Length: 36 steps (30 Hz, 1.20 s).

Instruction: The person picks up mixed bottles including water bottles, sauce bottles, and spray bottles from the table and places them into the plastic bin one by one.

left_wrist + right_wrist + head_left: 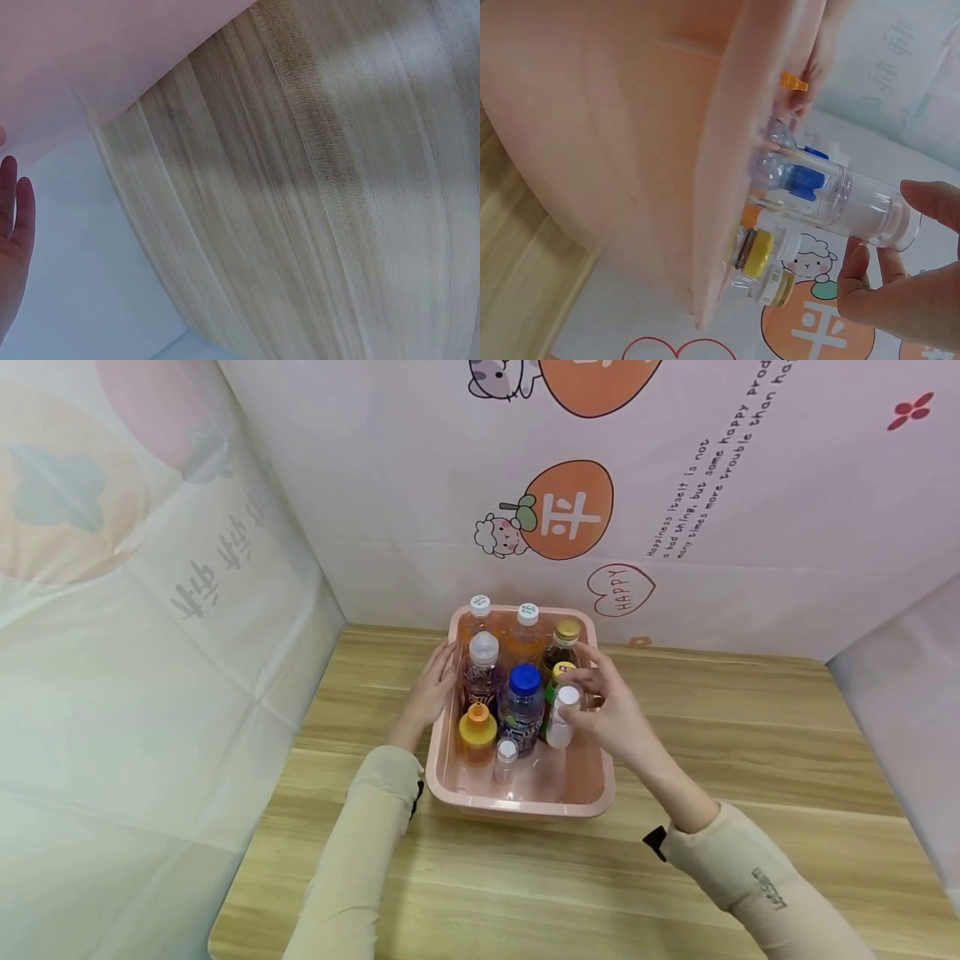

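Observation:
A pink plastic basin (517,807) stands on the table, with several upright bottles inside. My right hand (611,710) pinches a small clear bottle with a white cap (561,718) over the basin's right side; in the right wrist view thumb and fingers are at the capped end of this clear bottle (832,199). On the basin's left side rests my left hand (435,687), fingers extended along the wall. Near the held bottle are a blue-capped bottle (522,714), a yellow-capped bottle (564,672) and a gold-capped bottle (567,632).
Also in the basin are an orange-nozzled bottle (477,735), a tiny clear bottle (506,762), a dark purple bottle (483,672) and two white-capped bottles at the back. Behind the wooden table (735,743) hangs a printed cloth (405,485); another cloth (150,693) hangs at left.

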Tool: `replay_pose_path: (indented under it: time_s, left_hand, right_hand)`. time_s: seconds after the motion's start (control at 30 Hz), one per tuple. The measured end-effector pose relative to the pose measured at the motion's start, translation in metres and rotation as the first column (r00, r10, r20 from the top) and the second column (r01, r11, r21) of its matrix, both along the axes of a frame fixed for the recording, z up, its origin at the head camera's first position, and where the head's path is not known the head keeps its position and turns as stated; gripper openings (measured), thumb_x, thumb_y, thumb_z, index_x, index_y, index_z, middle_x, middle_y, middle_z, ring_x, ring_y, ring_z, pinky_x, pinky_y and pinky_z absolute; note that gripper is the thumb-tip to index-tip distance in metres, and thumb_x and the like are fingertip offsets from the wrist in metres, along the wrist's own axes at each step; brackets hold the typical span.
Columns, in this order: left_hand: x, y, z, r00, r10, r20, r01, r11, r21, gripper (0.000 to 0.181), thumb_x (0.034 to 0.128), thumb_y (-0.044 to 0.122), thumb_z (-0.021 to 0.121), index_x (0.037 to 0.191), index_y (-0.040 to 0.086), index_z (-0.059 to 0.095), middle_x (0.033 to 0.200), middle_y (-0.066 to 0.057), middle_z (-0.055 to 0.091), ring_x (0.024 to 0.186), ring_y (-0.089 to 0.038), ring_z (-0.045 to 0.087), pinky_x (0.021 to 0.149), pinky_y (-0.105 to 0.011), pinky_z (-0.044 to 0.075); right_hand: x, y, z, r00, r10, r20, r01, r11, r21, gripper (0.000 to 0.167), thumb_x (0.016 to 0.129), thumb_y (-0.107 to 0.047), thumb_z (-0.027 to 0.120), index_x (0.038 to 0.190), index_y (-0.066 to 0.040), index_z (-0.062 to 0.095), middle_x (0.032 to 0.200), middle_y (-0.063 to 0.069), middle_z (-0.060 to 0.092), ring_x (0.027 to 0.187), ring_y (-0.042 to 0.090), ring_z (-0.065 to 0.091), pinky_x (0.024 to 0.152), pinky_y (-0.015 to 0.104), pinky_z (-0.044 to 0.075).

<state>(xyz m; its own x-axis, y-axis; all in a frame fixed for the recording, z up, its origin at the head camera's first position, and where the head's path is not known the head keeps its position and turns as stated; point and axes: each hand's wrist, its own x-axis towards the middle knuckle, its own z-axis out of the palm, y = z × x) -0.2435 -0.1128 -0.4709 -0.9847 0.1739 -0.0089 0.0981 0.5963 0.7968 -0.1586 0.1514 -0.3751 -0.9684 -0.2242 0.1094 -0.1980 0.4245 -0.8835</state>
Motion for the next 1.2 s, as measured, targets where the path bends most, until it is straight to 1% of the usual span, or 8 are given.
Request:
replay_pose_path:
  time_s: [0.13,0.33,0.47,0.53,0.67,0.73,0.93,1.2]
  left_hand:
    - [0.001,0.000,0.001,1.000,0.002,-0.006,-0.002,1.000,-0.003,0.054,0.1003,0.026,0.031,0.153,0.020,0.023,0.163,0.000,0.010,0.149,-0.030,0.016,0.121,-0.052,0.017]
    - [0.001,0.001,0.001,1.000,0.002,-0.013,-0.002,1.000,0.004,0.054,0.0996,0.024,0.032,0.153,0.018,0.024,0.163,-0.002,0.012,0.148,-0.031,0.018,0.121,-0.052,0.018]
    - [0.001,0.001,0.000,1.000,0.004,-0.013,-0.004,1.000,0.009,0.054,0.0995,0.023,0.032,0.152,0.018,0.024,0.163,-0.002,0.013,0.148,-0.031,0.018,0.121,-0.051,0.018]
    - [0.001,0.001,0.000,1.000,0.004,-0.012,-0.004,1.000,0.010,0.054,0.0995,0.023,0.032,0.152,0.018,0.024,0.163,-0.002,0.013,0.148,-0.031,0.018,0.121,-0.051,0.018]
    - [0.001,0.001,0.001,1.000,0.006,-0.007,-0.005,1.000,0.014,0.054,0.0995,0.023,0.033,0.153,0.019,0.024,0.163,-0.001,0.011,0.148,-0.031,0.018,0.121,-0.051,0.018]
    - [0.000,0.001,0.000,1.000,0.005,-0.007,-0.005,1.000,0.017,0.054,0.0994,0.023,0.033,0.153,0.019,0.023,0.163,-0.001,0.011,0.148,-0.031,0.018,0.121,-0.052,0.017]
    - [0.000,0.001,0.001,1.000,0.003,-0.007,-0.003,1.000,0.017,0.054,0.0993,0.024,0.033,0.153,0.019,0.024,0.163,-0.001,0.011,0.148,-0.031,0.017,0.121,-0.052,0.017]
    - [0.000,0.001,0.000,1.000,0.005,0.000,-0.005,1.000,0.023,0.054,0.0994,0.024,0.033,0.153,0.020,0.024,0.163,0.001,0.011,0.149,-0.030,0.017,0.121,-0.051,0.017]
  right_hand:
    - [0.000,-0.003,-0.005,1.000,0.026,0.005,-0.027,0.999,0.024,0.079,0.079,0.011,0.064,0.147,-0.002,0.027,0.119,0.028,0.061,0.085,0.005,0.054,0.069,0.015,0.044]
    - [-0.002,-0.005,-0.015,0.997,0.075,0.025,-0.075,0.997,0.032,0.077,0.076,0.016,0.064,0.144,0.001,0.031,0.116,0.029,0.061,0.077,0.007,0.053,0.065,0.017,0.047]
    - [-0.002,-0.007,-0.023,0.994,0.105,0.031,-0.106,0.994,0.037,0.077,0.073,0.018,0.063,0.142,0.004,0.032,0.111,0.030,0.062,0.076,0.009,0.054,0.064,0.017,0.047]
    - [-0.002,-0.008,-0.026,0.992,0.117,0.038,-0.119,0.992,0.035,0.078,0.071,0.020,0.063,0.142,0.004,0.033,0.110,0.030,0.063,0.078,0.015,0.056,0.062,0.018,0.047]
    - [-0.003,-0.011,-0.033,0.991,0.130,0.040,-0.132,0.990,0.048,0.078,0.070,0.021,0.063,0.140,0.004,0.036,0.107,0.029,0.063,0.088,0.029,0.061,0.061,0.020,0.048]
    - [-0.003,-0.012,-0.037,0.991,0.131,0.034,-0.133,0.989,0.069,0.077,0.069,0.021,0.063,0.140,0.004,0.037,0.107,0.028,0.064,0.091,0.032,0.061,0.060,0.019,0.047]
    - [-0.003,-0.015,-0.044,0.989,0.145,-0.002,-0.144,0.982,0.122,0.077,0.067,0.022,0.063,0.138,0.003,0.039,0.103,0.025,0.066,0.082,0.030,0.062,0.055,0.018,0.045]
    - [0.000,-0.019,-0.048,0.983,0.177,-0.050,-0.166,0.971,0.172,0.075,0.068,0.022,0.063,0.137,-0.001,0.044,0.101,0.021,0.067,0.091,0.030,0.063,0.054,0.017,0.040]
